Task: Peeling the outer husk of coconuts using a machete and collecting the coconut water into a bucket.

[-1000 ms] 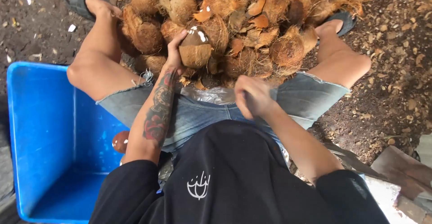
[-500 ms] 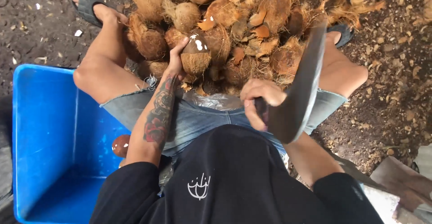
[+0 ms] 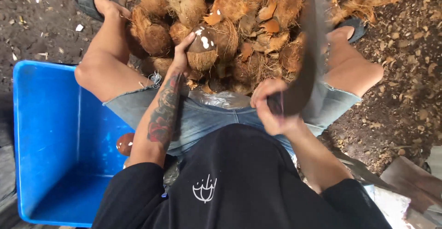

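Brown husked coconut (image 3: 202, 48) sits gripped in the left hand (image 3: 180, 56) atop the pile (image 3: 239, 22), while the right hand (image 3: 271, 109) clenches a machete (image 3: 306, 63), blade raised upright to its right.

The coconut (image 3: 202, 49) is brown and hairy, with white chipped patches on its top, and it sits upright against the heap of husked coconuts between the person's knees, gripped from the left side. The knife (image 3: 306, 68) is a broad, dark, heavy blade, raised and blurred, standing nearly upright to the coconut's right.
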